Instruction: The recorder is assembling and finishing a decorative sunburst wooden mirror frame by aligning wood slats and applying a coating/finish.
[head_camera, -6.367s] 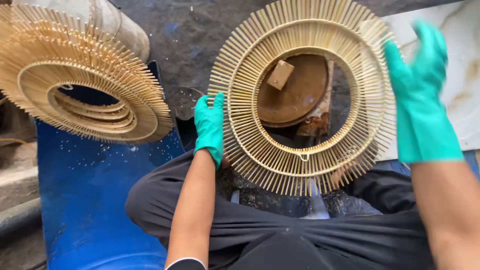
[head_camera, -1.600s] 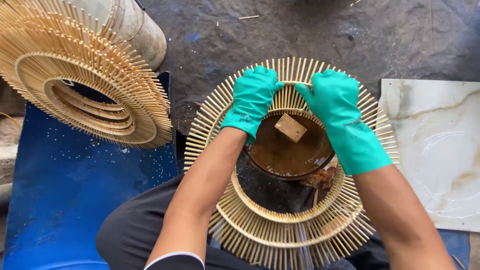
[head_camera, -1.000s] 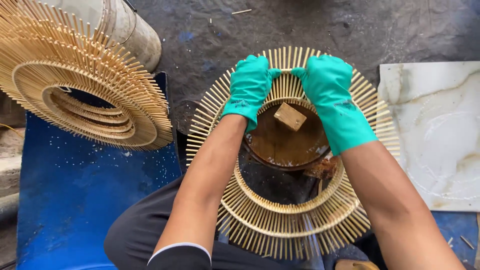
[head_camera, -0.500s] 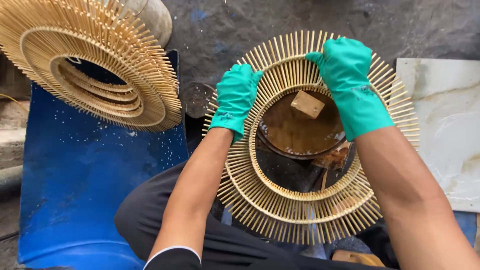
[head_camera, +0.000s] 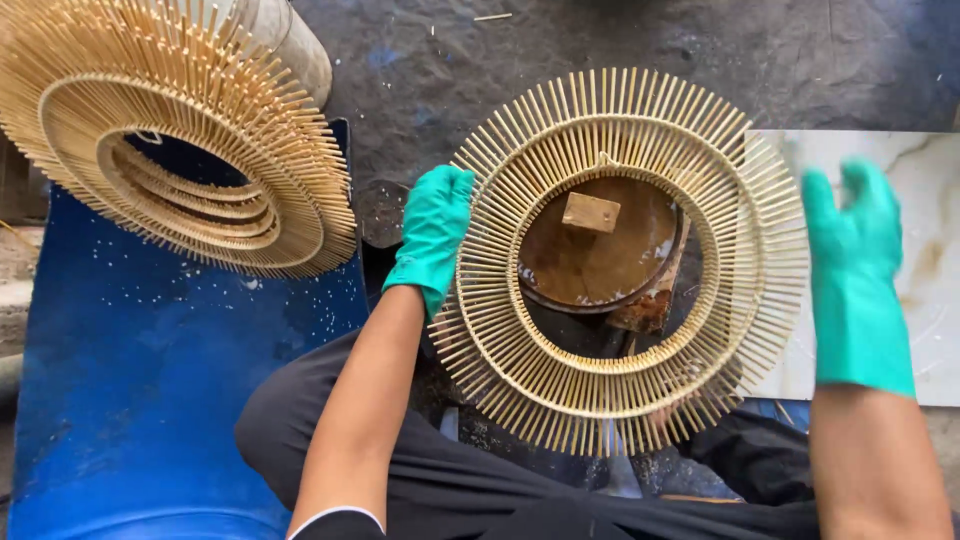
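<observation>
A round bamboo-stick ring, with two hoops and sticks fanning outward, is held over my lap. My left hand, in a green glove, grips its left rim. My right hand, also gloved green, stands at the right rim with straight, spread fingers and its palm toward the stick ends. Through the ring's middle I see a rusty brown disc with a small wooden block on it.
A stack of similar bamboo rings rests on a blue drum at the left. A grey cylinder lies behind it. A white marbled tile lies on the dark ground at the right.
Both hands have slid from the ring's top down to its two sides. The right hand has let go and spread its fingers. The ring sits a little further right in view.
</observation>
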